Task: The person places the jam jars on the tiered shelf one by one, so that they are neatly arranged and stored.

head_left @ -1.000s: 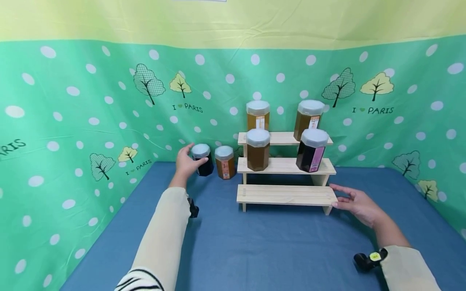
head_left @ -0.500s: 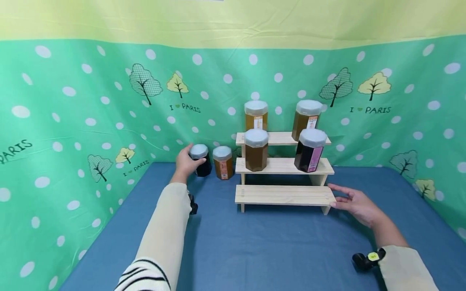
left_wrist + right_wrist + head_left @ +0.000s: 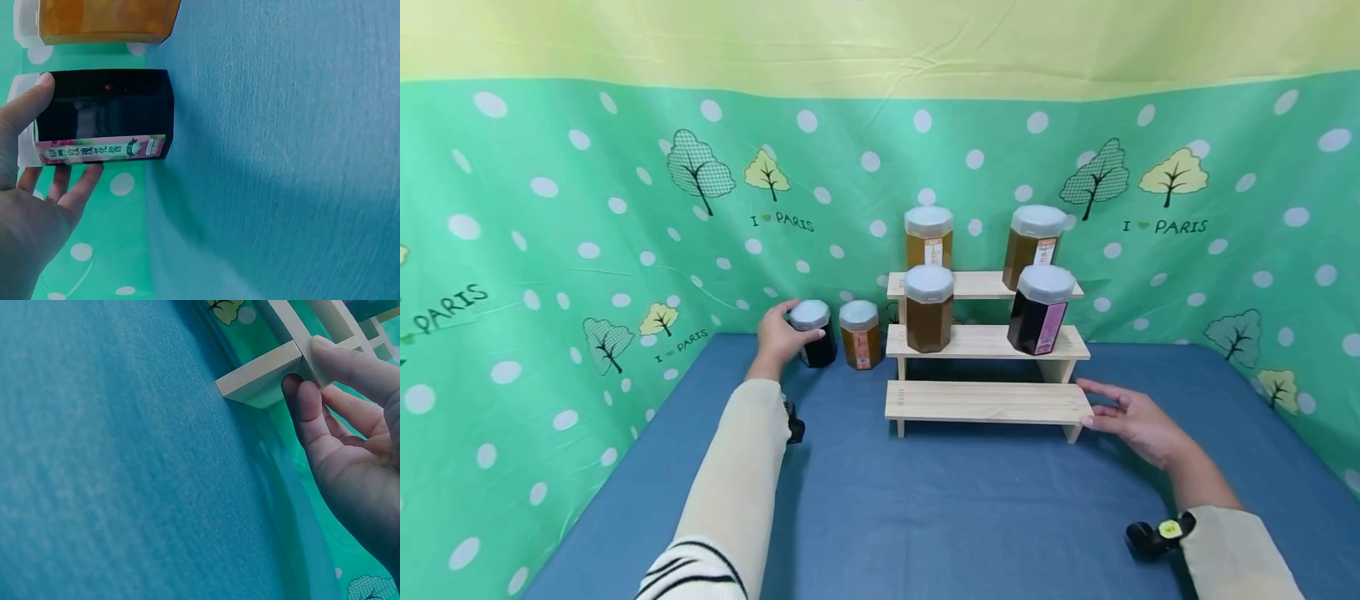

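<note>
My left hand (image 3: pixel 781 337) holds a dark jar (image 3: pixel 818 348) near its pale lid, thumb on one side and fingers on the other. In the left wrist view, this jar (image 3: pixel 112 106) has a pink and green label, and its base meets the blue cloth. Close on its right stands an amber jar (image 3: pixel 862 346) with an orange label. At the right end of a three-step wooden display stand (image 3: pixel 988 402), my right hand (image 3: pixel 1138 427) grips the lowest step's end. The right wrist view shows the thumb on the board's edge (image 3: pixel 294 325) and fingertips below.
A brown jar (image 3: pixel 929 321) and a dark jar with a pink label (image 3: pixel 1041 321) stand on the middle step. Two amber-brown jars, left (image 3: pixel 917 248) and right (image 3: pixel 1021 254), are on the top step. A green dotted curtain (image 3: pixel 850 167) hangs behind the blue-covered table (image 3: pixel 925 517).
The left hand and its dark jar have shifted very slightly toward the front and left. The right hand stays on the stand. The head view has drifted a little.
</note>
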Demonstrator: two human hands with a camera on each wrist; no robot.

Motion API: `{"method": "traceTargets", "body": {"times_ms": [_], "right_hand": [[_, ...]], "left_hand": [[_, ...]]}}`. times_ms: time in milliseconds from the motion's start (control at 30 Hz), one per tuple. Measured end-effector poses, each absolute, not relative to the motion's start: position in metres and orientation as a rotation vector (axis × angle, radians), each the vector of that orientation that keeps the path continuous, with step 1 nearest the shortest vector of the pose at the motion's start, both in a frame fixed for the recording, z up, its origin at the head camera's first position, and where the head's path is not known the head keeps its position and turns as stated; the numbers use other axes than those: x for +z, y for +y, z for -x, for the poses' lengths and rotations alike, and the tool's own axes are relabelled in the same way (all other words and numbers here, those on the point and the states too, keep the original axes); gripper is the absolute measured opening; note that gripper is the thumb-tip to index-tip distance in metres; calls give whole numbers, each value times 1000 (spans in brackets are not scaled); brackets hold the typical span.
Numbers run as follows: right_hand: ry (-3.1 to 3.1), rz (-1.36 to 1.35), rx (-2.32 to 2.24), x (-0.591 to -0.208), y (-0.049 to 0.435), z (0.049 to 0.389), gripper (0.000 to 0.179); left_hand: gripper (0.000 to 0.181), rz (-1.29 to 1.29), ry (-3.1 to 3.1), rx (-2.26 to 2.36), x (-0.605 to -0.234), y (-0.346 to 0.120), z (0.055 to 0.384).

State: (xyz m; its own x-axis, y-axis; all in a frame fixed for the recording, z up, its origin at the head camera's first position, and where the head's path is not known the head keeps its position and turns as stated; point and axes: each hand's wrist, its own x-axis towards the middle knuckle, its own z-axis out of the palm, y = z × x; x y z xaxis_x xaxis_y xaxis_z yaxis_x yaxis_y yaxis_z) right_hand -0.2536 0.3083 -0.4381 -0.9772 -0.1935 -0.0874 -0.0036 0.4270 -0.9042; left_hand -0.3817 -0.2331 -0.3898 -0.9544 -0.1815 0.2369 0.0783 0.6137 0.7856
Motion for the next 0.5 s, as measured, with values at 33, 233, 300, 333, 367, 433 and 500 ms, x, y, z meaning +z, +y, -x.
{"method": "traceTargets", "body": {"times_ms": [33, 233, 300, 333, 367, 433, 500], "right_hand": [[2499, 175, -1583, -438, 309, 254, 82], [2495, 185, -1592, -439, 309, 255, 82], [2491, 185, -1599, -439, 308, 255, 82], [2488, 185, -1603, -439, 308, 255, 82], [2483, 193, -1608, -440, 308, 254, 81], [2481, 204, -1615, -440, 308, 254, 81], [2483, 207, -1623, -440, 309, 254, 80]], "left_hand": [[78, -91, -2538, -1280, -390, -233, 381], [77, -147, -2462, -1378, -396, -234, 375], [77, -158, -2444, -1388, -398, -235, 372], [77, -162, -2439, -1391, -399, -235, 371], [77, -166, -2432, -1397, -400, -235, 369], [78, -168, -2422, -1410, -402, -235, 365], [78, -168, -2413, -1417, -403, -234, 362]]}}
